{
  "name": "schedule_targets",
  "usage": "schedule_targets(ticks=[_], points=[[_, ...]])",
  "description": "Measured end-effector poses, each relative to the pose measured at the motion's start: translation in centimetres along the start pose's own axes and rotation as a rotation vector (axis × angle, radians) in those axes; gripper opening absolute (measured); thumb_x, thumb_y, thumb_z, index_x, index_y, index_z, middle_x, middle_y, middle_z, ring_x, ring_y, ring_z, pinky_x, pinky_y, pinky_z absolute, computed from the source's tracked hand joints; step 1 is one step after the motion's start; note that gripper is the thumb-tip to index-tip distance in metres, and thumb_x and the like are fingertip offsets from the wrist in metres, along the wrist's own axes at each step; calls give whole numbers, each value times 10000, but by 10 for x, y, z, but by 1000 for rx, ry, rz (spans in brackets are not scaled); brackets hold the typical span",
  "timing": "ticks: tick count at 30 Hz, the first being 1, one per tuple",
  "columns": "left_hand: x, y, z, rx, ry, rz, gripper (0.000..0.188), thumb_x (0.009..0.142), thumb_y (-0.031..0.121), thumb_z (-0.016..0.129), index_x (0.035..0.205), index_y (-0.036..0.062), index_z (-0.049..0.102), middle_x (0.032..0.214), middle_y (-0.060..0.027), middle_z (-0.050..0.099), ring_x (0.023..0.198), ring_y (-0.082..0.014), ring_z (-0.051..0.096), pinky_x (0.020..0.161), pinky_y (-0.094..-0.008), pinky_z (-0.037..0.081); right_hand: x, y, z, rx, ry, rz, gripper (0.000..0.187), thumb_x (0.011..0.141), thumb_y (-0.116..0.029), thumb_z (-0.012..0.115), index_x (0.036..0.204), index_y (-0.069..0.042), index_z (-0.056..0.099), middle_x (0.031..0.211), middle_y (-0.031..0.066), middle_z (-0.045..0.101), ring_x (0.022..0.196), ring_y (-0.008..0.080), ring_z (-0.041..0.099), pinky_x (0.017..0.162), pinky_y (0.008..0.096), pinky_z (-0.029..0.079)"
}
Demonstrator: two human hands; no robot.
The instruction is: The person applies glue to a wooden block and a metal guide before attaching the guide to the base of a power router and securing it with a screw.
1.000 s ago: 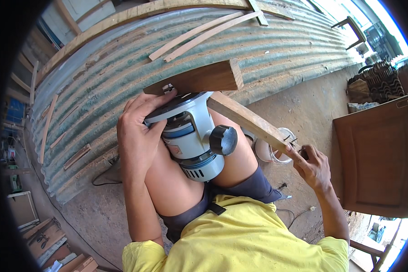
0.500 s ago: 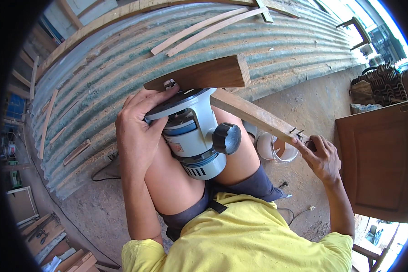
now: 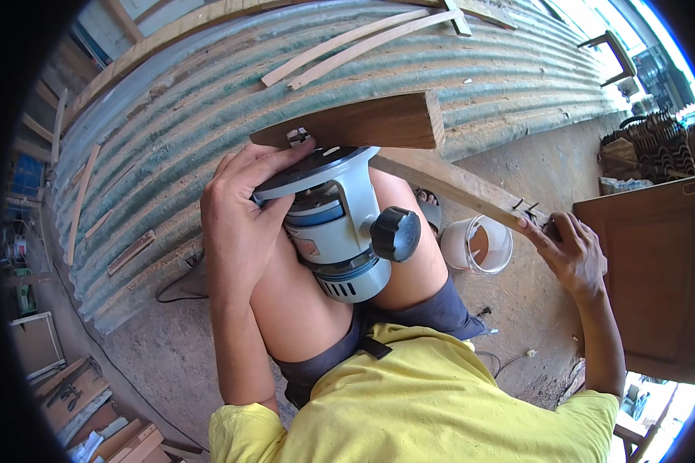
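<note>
A white and blue wood router [image 3: 333, 245] with a black knob lies tilted across my thighs, its dark base plate facing away from me. My left hand [image 3: 243, 185] is closed round the left edge of that base, with a fingertip beside the small metal bit [image 3: 297, 136]. Just beyond the base a brown wooden board [image 3: 363, 122] stands on edge near the bit. My right hand [image 3: 571, 251] is closed on the near end of a long wooden bar [image 3: 455, 187], by two protruding nails. The bar's far end goes behind the router and board; whether it joins the board is hidden.
Corrugated metal sheeting [image 3: 185, 139] spreads ahead, strewn with sawdust and thin wood strips [image 3: 371, 50]. A clear plastic bucket [image 3: 479, 245] stands right of my knee. Farther right is a brown wooden panel [image 3: 649, 278]. Cables lie on the floor; wood offcuts [image 3: 123, 440] sit at lower left.
My right hand and the wooden bar have shifted a little right and down. The board, the router and my left hand appear slightly farther right. Both hands keep their grip.
</note>
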State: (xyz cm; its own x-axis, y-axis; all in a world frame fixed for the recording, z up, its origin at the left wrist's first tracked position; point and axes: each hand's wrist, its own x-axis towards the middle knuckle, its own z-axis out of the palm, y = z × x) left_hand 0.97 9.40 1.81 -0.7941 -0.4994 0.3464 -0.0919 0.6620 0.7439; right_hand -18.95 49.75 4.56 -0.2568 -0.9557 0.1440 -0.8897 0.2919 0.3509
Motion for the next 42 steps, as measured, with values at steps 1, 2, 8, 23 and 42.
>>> schedule_targets(ticks=[1, 2, 8, 23, 42], points=[[0, 0, 0, -8, -4, -8, 550, 744, -119, 750, 1228, 133, 813, 1028, -88, 750, 984, -258, 692, 902, -364, 552, 0, 2, -1, 0, 15, -17, 802, 820, -87, 767, 1537, -397, 586, 877, 7, 531, 743, 136, 606, 603, 301, 560], [0, -1, 0, -8, -6, -7, 551, 744, -119, 752, 1230, 135, 813, 1026, -87, 750, 984, -257, 691, 902, -363, 552, 0, 4, -1, 0, 30, -35, 803, 818, -85, 769, 1536, -394, 588, 874, 5, 529, 738, 134, 606, 602, 299, 561], [1, -2, 0, -10, -11, -17, 553, 745, -113, 757, 1232, 143, 814, 1022, -87, 748, 979, -259, 686, 901, -365, 553, 2, -2, -6, 23, -4, 19, 797, 811, -103, 767, 1529, -401, 594, 875, 7, 532, 726, 129, 605, 588, 306, 559], [1, -4, 1, -17, -12, -7, 558, 739, -111, 755, 1230, 149, 815, 1020, -85, 751, 972, -254, 688, 905, -359, 553, -2, 6, 2, 44, -22, -9, 807, 783, -78, 766, 1519, -371, 611, 905, 23, 554, 722, 142, 607, 579, 310, 558], [2, -7, 2, -44, -22, -8, 564, 744, -124, 740, 1236, 141, 814, 1016, -101, 740, 971, -252, 689, 895, -356, 550, 3, 0, 1, 42, -9, 12, 826, 789, -36, 773, 1526, -370, 603, 837, 8, 543, 685, 131, 595, 567, 314, 553]])
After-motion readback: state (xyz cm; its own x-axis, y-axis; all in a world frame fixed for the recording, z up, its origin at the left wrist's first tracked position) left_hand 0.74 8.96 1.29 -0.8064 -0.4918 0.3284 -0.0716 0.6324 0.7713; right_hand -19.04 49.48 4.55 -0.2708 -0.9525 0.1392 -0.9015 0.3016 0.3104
